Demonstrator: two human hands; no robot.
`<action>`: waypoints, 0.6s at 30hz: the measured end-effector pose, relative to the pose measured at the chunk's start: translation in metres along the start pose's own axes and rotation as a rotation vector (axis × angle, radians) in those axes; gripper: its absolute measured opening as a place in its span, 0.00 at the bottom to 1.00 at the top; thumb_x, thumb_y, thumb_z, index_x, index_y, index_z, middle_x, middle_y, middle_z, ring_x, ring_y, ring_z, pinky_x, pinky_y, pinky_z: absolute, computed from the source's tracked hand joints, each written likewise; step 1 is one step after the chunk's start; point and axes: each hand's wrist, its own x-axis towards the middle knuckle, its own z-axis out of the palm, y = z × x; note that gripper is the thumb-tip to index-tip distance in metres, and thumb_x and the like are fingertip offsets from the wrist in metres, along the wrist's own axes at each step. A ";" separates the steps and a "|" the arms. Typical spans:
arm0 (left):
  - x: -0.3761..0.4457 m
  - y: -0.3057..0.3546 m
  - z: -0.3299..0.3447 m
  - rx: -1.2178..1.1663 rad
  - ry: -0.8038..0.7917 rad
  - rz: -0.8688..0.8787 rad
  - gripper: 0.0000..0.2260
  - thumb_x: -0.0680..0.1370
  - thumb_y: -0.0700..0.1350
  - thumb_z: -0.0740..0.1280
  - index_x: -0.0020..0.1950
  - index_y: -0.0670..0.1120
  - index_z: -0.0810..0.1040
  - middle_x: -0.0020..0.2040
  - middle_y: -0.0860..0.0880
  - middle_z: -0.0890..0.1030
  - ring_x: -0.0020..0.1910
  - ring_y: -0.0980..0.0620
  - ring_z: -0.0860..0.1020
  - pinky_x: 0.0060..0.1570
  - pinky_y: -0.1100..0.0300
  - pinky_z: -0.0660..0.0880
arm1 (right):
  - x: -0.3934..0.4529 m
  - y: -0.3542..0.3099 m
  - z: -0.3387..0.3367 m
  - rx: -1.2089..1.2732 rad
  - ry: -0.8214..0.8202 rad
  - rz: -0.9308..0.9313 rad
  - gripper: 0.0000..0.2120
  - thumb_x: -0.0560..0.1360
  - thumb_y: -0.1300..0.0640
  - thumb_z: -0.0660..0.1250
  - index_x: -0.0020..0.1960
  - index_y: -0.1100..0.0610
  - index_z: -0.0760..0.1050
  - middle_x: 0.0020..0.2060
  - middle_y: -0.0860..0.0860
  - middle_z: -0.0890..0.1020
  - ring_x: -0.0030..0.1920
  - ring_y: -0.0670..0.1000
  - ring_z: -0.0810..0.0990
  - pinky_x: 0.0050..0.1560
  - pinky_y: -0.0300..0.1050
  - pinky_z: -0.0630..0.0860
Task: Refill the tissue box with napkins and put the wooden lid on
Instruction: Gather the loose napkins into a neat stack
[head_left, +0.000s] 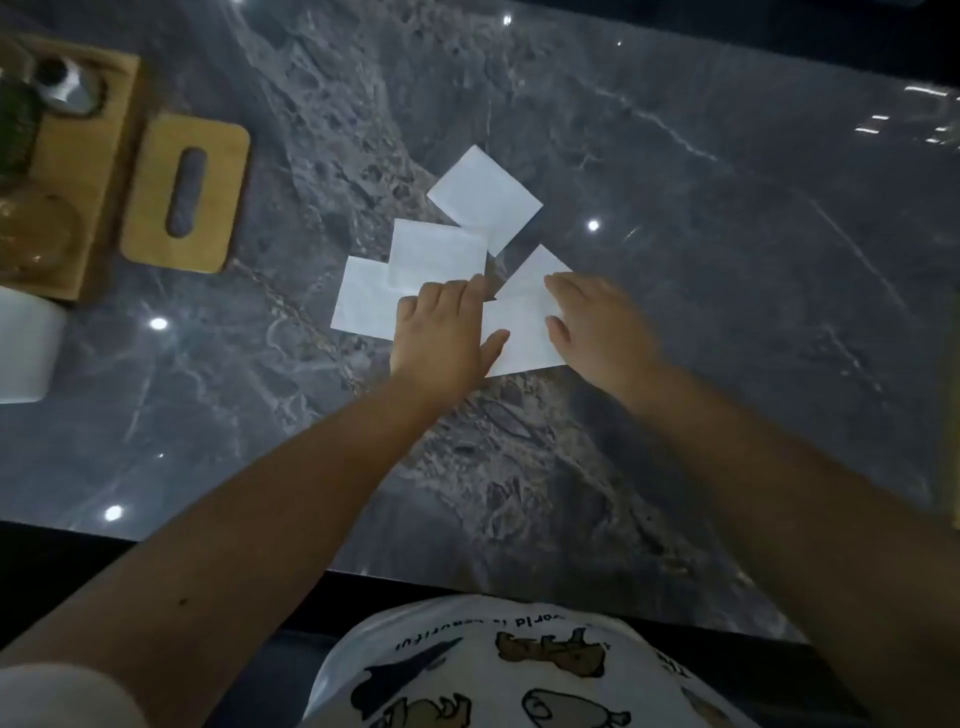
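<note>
Several white square napkins lie spread on the dark marble table: one at the back, one in the middle, one at the left and one nearest me. My left hand rests flat, fingers apart, over the edges of the left and near napkins. My right hand lies flat with spread fingers on the near napkin's right side. The wooden lid with its oval slot lies flat at the left. A white box, seemingly the tissue box, shows at the left edge.
A wooden tray at the far left holds a metal pot, a dark green item and an amber glass object. The table's front edge runs close to my body. A shirt with animal prints shows at the bottom.
</note>
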 end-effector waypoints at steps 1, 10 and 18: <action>0.004 -0.001 0.001 0.022 -0.026 -0.001 0.25 0.76 0.59 0.64 0.67 0.44 0.71 0.58 0.44 0.79 0.57 0.41 0.75 0.54 0.47 0.70 | 0.003 0.001 0.001 -0.006 0.016 -0.007 0.21 0.79 0.56 0.62 0.71 0.60 0.67 0.67 0.56 0.75 0.65 0.59 0.72 0.65 0.52 0.68; 0.022 -0.007 0.007 0.113 -0.125 0.008 0.14 0.77 0.52 0.65 0.58 0.46 0.77 0.54 0.44 0.76 0.54 0.42 0.72 0.51 0.49 0.68 | 0.018 0.000 0.006 -0.094 -0.039 0.029 0.16 0.77 0.57 0.62 0.65 0.55 0.73 0.57 0.56 0.78 0.58 0.59 0.73 0.58 0.53 0.70; 0.030 -0.002 0.006 0.073 -0.147 -0.024 0.10 0.76 0.49 0.66 0.54 0.46 0.77 0.52 0.45 0.76 0.53 0.43 0.72 0.50 0.50 0.67 | 0.024 -0.001 0.001 0.033 -0.066 0.105 0.12 0.74 0.58 0.65 0.58 0.55 0.75 0.56 0.55 0.76 0.56 0.58 0.74 0.57 0.52 0.72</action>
